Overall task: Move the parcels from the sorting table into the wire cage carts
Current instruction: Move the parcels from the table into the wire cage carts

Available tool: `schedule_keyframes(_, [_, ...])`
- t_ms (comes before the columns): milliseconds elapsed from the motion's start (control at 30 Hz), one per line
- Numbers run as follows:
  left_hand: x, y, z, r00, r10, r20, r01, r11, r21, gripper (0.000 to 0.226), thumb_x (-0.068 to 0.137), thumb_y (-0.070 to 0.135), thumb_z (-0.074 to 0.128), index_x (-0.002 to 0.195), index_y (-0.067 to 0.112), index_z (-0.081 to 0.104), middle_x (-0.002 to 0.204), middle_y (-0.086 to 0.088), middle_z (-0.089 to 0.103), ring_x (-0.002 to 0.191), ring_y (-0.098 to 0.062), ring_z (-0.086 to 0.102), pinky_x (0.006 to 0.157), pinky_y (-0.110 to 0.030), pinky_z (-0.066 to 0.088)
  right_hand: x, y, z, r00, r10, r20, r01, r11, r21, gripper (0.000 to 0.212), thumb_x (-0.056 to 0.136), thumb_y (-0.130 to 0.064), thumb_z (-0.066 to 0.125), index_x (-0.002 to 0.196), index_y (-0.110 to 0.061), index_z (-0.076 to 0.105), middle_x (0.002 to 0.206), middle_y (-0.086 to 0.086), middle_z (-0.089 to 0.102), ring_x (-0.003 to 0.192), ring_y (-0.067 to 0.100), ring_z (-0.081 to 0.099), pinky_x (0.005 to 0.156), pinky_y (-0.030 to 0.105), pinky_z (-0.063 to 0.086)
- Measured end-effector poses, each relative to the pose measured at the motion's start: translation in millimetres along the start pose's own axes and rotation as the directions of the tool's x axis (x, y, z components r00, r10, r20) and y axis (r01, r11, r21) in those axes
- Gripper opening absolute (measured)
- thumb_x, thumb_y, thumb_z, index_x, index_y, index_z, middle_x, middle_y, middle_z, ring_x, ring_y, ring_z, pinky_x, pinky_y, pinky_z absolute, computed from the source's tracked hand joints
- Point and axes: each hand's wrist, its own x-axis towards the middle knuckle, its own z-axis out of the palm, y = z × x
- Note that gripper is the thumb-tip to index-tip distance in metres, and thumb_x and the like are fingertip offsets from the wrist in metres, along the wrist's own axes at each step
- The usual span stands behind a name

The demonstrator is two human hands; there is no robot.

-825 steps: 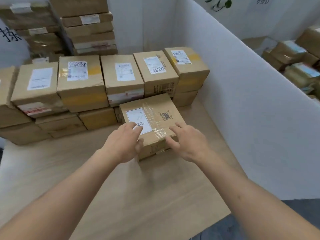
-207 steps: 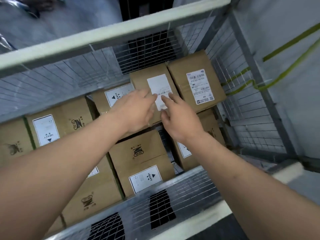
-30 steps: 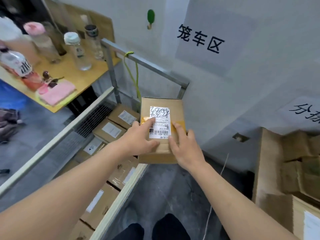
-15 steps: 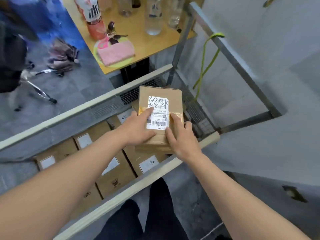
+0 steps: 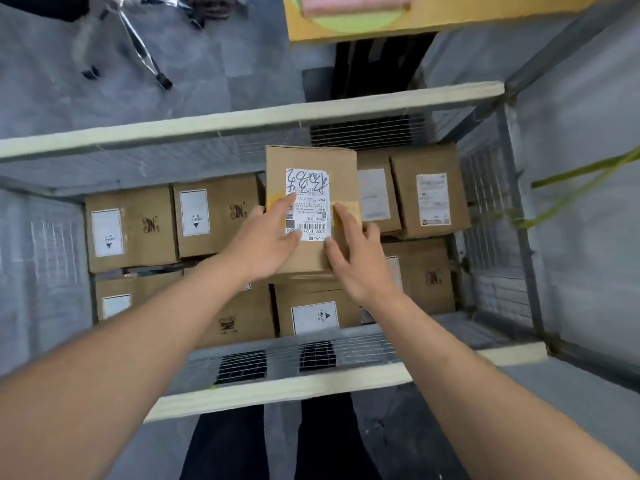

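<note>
While both arms reach forward over the near rail of the wire cage cart (image 5: 311, 382), the parcel (image 5: 311, 161) is held flat between the two hands, above the boxes that already lie inside the cart. Its long axis runs away from the person, and its white label (image 5: 308, 188) faces up, with handwritten marks at the far end and a barcode at the near end. The parcel is a plain brown cardboard box, rectangular, with a strip of yellowish tape across the top.

The left hand (image 5: 266, 240) grips the left side, its fingers lying on the label. The right hand (image 5: 356, 258) grips the right side, thumb on the top face, fingers curled round the edge.

The packed boxes (image 5: 214, 216) are of the same brown cardboard with white labels. The cart has grey wire mesh walls and pale padded rails.
</note>
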Motion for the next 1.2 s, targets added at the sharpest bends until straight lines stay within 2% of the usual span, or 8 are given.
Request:
schedule_keyframes(300, [91.0, -90.6, 50.5, 0.989, -0.087, -0.118, 0.063, 0.978, -0.201, 0.064, 0.103, 0.026, 0.058, 0.155, 0.050, 0.031, 0.136, -0.004, 0.044, 0.105, -0.014, 0.049, 0.069, -0.010, 0.033, 88.3, 40.7, 72.8, 0.999, -0.024, 0.032, 0.026, 0.998, -0.055, 0.067, 0.103, -0.053, 0.051, 0.161, -0.046, 0.017, 0.154, 0.005, 0.033, 0.119, 0.022, 0.054, 0.099, 0.040, 0.050])
schedule_keyframes(467, [121.8, -118.0, 74.7, 0.990, -0.048, -0.134, 0.016, 0.973, -0.232, 0.069, 0.099, 0.027, 0.063, 0.156, 0.049, 0.030, 0.146, 0.000, 0.049, 0.126, -0.016, 0.050, 0.098, -0.022, 0.037, 114.1, 56.9, 94.8, 0.996, -0.065, -0.065, 0.048, 0.972, -0.231, 0.070, 0.101, -0.056, 0.051, 0.161, -0.039, 0.020, 0.150, 0.007, 0.043, 0.130, 0.028, 0.044, 0.107, 0.044, 0.044])
schedule_keyframes(600, [139.0, -121.5, 86.1, 0.991, -0.054, -0.120, 0.022, 0.968, -0.252, 0.075, 0.098, 0.019, 0.066, 0.158, 0.046, 0.030, 0.147, 0.000, 0.043, 0.108, -0.009, 0.047, 0.067, 0.007, 0.032, 130.9, 66.8, 105.3, 0.995, -0.067, -0.072, 0.038, 0.937, -0.348, 0.068, 0.102, -0.055, 0.051, 0.162, -0.038, 0.023, 0.161, 0.014, 0.029, 0.138, 0.035, 0.033, 0.115, 0.043, 0.029])
schedule_keyframes(833, [147.5, -115.7, 93.2, 0.987, -0.021, -0.158, -0.017, 0.973, -0.230, 0.077, 0.099, 0.024, 0.066, 0.157, 0.053, 0.025, 0.134, 0.007, 0.037, 0.115, -0.014, 0.051, 0.082, -0.011, 0.043, 135.4, 75.8, 114.0, 0.989, -0.113, -0.095, 0.067, 0.916, -0.396, 0.066, 0.104, -0.050, 0.053, 0.162, -0.034, 0.027, 0.163, 0.023, 0.019, 0.140, 0.037, 0.025, 0.117, 0.045, 0.024])
schedule_keyframes(933, [142.3, -116.9, 95.6, 0.990, 0.033, -0.140, -0.052, 0.989, -0.138, 0.076, 0.101, 0.023, 0.065, 0.160, 0.048, 0.024, 0.158, -0.004, 0.027, 0.146, -0.017, 0.035, 0.118, -0.024, 0.028, 134.4, 77.5, 116.3, 0.963, -0.207, -0.175, 0.102, 0.875, -0.474, 0.057, 0.102, -0.048, 0.056, 0.154, -0.032, 0.042, 0.164, 0.023, 0.016, 0.137, 0.040, 0.029, 0.114, 0.048, 0.032])
schedule_keyframes(1000, [140.5, -115.0, 96.2, 0.982, 0.104, -0.159, -0.115, 0.991, -0.062, 0.075, 0.100, 0.016, 0.065, 0.162, 0.034, 0.027, 0.171, -0.005, -0.006, 0.152, 0.000, 0.005, 0.118, -0.006, 0.006, 136.8, 79.4, 115.2, 0.961, -0.231, -0.154, 0.130, 0.864, -0.486, 0.055, 0.102, -0.047, 0.057, 0.153, -0.029, 0.045, 0.165, 0.020, 0.020, 0.138, 0.040, 0.034, 0.111, 0.049, 0.037])
schedule_keyframes(1067, [144.2, -112.1, 93.9, 0.959, 0.188, -0.210, -0.175, 0.981, 0.080, 0.071, 0.099, 0.020, 0.066, 0.161, 0.024, 0.032, 0.170, 0.002, -0.021, 0.149, 0.009, -0.012, 0.123, -0.014, 0.007, 138.5, 81.3, 113.4, 0.963, -0.248, -0.108, 0.161, 0.847, -0.507, 0.057, 0.104, -0.047, 0.054, 0.155, -0.026, 0.043, 0.166, 0.018, 0.025, 0.142, 0.039, 0.037, 0.109, 0.049, 0.040])
schedule_keyframes(1200, [154.2, -101.1, 78.6, 0.956, 0.288, -0.057, -0.219, 0.829, 0.515, 0.065, 0.103, 0.037, 0.059, 0.160, 0.027, 0.031, 0.173, -0.007, 0.001, 0.159, -0.029, -0.004, 0.127, -0.048, 0.014, 136.6, 77.5, 104.2, 0.977, -0.210, -0.027, 0.159, 0.814, -0.559, 0.058, 0.107, -0.048, 0.045, 0.161, -0.031, 0.032, 0.171, 0.011, 0.017, 0.151, 0.039, 0.026, 0.115, 0.051, 0.033])
